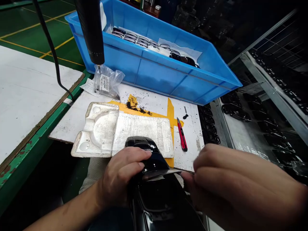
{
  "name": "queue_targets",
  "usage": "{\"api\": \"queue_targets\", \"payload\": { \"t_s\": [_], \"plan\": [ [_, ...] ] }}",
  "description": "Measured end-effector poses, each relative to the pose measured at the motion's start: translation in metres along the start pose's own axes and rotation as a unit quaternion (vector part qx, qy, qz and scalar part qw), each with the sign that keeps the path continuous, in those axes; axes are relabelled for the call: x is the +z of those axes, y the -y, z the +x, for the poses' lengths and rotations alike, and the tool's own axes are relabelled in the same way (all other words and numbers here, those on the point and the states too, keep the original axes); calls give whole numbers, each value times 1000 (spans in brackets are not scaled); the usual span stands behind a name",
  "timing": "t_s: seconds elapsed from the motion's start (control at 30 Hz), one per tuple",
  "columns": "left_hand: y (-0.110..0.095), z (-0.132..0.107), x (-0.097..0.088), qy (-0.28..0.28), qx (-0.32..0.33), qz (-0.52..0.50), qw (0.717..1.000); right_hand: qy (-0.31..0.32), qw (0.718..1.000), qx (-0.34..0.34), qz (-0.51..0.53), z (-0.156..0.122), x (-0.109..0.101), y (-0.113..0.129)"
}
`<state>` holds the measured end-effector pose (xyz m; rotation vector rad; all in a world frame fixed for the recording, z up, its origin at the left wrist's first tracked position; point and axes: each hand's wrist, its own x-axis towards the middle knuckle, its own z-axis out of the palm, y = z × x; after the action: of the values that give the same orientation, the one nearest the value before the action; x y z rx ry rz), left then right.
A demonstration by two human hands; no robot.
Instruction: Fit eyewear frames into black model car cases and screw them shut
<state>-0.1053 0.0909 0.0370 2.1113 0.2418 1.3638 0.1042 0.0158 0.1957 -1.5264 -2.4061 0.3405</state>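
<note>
My left hand (121, 178) is wrapped over the left side of a glossy black plastic part (154, 189) that lies in front of me, its tip resting on a white moulded foam cradle (115, 130). My right hand (238, 189) pinches a thin flat strip (166, 173), film or a blade, that reaches across the top of the black part. Both hands are closed on what they hold.
A blue bin (168, 69) of black parts stands at the back. An electric screwdriver (91, 32) hangs above a clear bag (107, 81). A red utility knife (182, 134) lies on the white board by black shavings (136, 107). More black parts (234, 110) sit at right.
</note>
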Motion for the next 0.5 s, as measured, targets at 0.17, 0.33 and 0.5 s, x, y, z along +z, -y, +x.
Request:
{"api": "queue_targets", "payload": {
  "t_s": [0.17, 0.33, 0.5],
  "plan": [
    [-5, 13, 7, 19, -8, 8, 1000, 34, 996, 42, 70, 13, 8, -2],
    [-7, 19, 18, 26, -17, -28, 999, 120, 980, 109, 112, 18, 20, -5],
    [-5, 16, 22, 19, -11, -49, 999, 112, 979, 105, 136, 8, 26, -14]
  ]
}}
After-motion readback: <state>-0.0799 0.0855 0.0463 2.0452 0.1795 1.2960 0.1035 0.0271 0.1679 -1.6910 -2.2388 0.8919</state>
